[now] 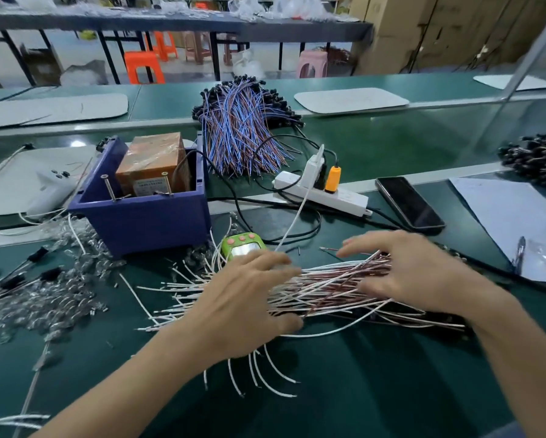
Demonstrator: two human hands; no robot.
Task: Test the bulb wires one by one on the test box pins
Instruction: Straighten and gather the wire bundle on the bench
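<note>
Two hands rest apart on the bundle of bulb wires (pixel 328 286) lying on the green surface (pixel 360 390): left hand (pixel 249 298) and right hand (pixel 413 273), fingers spread, gripping nothing. Blue test box (pixel 145 222) stands behind, leftward.

Bulb wires heaped in front of the blue test box.
The bulb wires (pixel 328 290) lie in a loose bundle across the green bench (pixel 360 390), white and reddish-brown strands running left to right, with their tips fanned out at the left. The test box (pixel 145 219) stands just behind them to the left. It is open-topped, with two metal pins (pixel 107 186) upright at its front rim.
</note>
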